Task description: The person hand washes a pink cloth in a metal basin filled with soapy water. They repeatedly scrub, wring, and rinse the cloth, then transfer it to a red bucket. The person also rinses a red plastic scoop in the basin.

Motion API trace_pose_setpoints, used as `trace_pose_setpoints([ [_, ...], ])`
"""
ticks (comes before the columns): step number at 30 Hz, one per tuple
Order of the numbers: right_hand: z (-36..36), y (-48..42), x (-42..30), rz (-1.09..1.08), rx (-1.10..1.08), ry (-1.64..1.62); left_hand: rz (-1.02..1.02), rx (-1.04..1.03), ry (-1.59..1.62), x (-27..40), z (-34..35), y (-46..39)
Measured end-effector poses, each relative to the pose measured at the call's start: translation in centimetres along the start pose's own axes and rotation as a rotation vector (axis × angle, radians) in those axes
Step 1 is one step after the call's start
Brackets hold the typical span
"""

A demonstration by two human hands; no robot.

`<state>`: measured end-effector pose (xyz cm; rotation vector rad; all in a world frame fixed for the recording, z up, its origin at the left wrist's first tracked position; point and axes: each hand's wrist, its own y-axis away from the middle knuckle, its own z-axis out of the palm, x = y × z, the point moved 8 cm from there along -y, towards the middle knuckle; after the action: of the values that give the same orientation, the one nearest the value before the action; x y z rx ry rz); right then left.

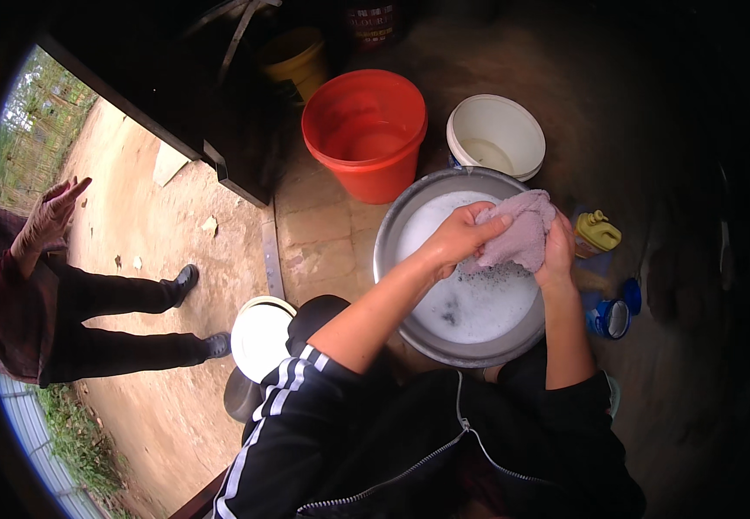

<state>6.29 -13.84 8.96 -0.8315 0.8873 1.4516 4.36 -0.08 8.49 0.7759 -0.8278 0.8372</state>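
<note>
A pale pink terry cloth [519, 235] is bunched between my two hands above a grey basin [389, 241]. My left hand [462, 239] grips its left side, thumb on top. On the right side, my right hand [558, 252] holds the cloth, with its fingers partly hidden behind the fabric. White suds [433, 214] cover the water in the basin, with dark specks just below the cloth and a grey patch lower down.
Beyond the basin stand a red bucket [365, 168] and a white bucket [497, 133], each holding some liquid. A yellow jug [597, 232] and a blue container [608, 319] are at right. Another person [21, 305] stands outside at left, past a metal threshold [271, 256]. A white-topped bucket [261, 340] sits by my left knee.
</note>
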Motion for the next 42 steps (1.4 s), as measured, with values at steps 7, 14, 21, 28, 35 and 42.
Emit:
trace_pose_setpoints([
  [7, 0.4, -1.1, 0.2, 0.045, -0.031, 0.0, 0.065, 0.002, 0.303, 1.8, -1.3, 0.4],
  [14, 3.5, -0.4, -0.5, 0.066, -0.201, 0.104, 0.171, 0.197, 0.393, 4.4, -4.3, 1.0],
  [21, 0.7, -1.4, -3.3, 0.031, -0.033, 0.285, 0.305, 0.275, 0.647, 7.8, -10.3, 2.0],
  [28, -2.8, -1.8, -4.8, -0.026, 0.071, 0.365, 0.416, 0.295, 0.757, 8.3, -14.4, 2.7],
  [35, -3.2, -1.9, -4.3, 0.005, 0.029, 0.444, 0.447, 0.421, 0.689, 8.6, -13.6, 3.2],
  [42, -2.3, -2.5, -3.0, -0.036, -0.059, 0.642, 0.504, 0.389, 0.541, 11.3, -16.6, 1.7],
])
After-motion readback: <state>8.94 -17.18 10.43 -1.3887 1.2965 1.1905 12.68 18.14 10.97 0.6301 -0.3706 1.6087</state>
